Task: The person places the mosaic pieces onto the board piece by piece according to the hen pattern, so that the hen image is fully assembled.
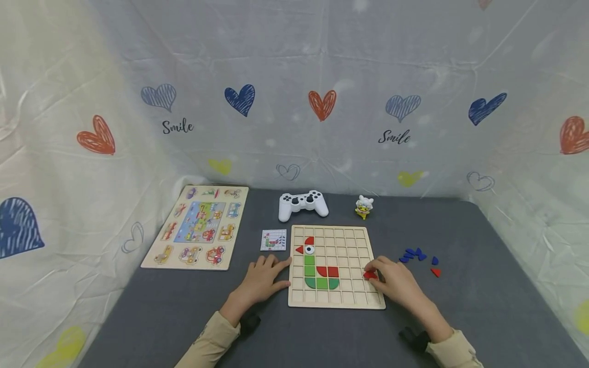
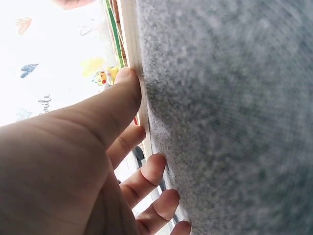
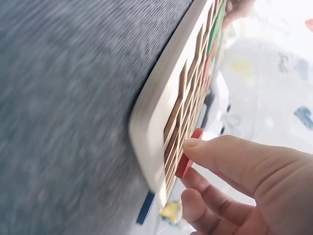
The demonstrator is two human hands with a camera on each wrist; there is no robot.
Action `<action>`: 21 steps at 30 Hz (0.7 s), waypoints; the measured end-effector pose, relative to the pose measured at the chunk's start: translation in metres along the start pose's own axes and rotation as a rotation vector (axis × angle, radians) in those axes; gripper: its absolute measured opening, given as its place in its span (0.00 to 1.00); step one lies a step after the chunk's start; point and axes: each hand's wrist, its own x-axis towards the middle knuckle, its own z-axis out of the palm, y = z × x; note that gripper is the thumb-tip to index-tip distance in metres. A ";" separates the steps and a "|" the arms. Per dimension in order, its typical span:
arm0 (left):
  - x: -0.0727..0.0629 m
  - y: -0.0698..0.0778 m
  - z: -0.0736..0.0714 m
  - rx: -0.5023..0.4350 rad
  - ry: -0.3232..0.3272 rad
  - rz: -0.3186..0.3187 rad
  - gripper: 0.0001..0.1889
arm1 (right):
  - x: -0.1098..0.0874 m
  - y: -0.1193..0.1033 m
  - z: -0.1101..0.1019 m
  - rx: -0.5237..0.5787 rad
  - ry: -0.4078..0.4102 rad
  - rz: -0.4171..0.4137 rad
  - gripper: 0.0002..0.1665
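Note:
A wooden grid board point(image 1: 352, 245) lies on the table, its left cells holding green tiles point(image 1: 310, 266), several red tiles point(image 1: 327, 271) and a round eye tile point(image 1: 309, 249). My left hand point(image 1: 258, 280) is at the board's left edge, its thumb and index finger touching the side with fingers spread. Over the right-hand cells, my right hand point(image 1: 399, 282) pinches a small red tile point(image 3: 189, 159) between thumb and fingertip. In the right wrist view that tile is tilted, close over the grid. Beyond the board's right side lie blue pieces point(image 1: 422, 257) and a red triangle point(image 1: 435, 273).
Left of the board lies a small printed pattern card point(image 1: 274, 240). A picture puzzle board point(image 1: 198, 266) occupies the far left. Behind the grid stand a white game controller point(image 1: 302, 202) and a small figurine point(image 1: 364, 206). A heart-printed sheet point(image 1: 285, 66) hangs around the grey table point(image 1: 331, 337).

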 end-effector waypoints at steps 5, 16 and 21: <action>0.000 -0.001 0.001 0.005 0.002 0.003 0.32 | 0.007 -0.007 0.005 0.024 -0.009 -0.057 0.09; 0.000 -0.001 0.000 0.001 0.006 0.004 0.32 | 0.021 -0.014 0.016 0.029 -0.003 -0.165 0.09; 0.000 -0.001 -0.001 -0.001 -0.002 0.003 0.32 | 0.026 -0.016 0.019 0.034 -0.001 -0.199 0.10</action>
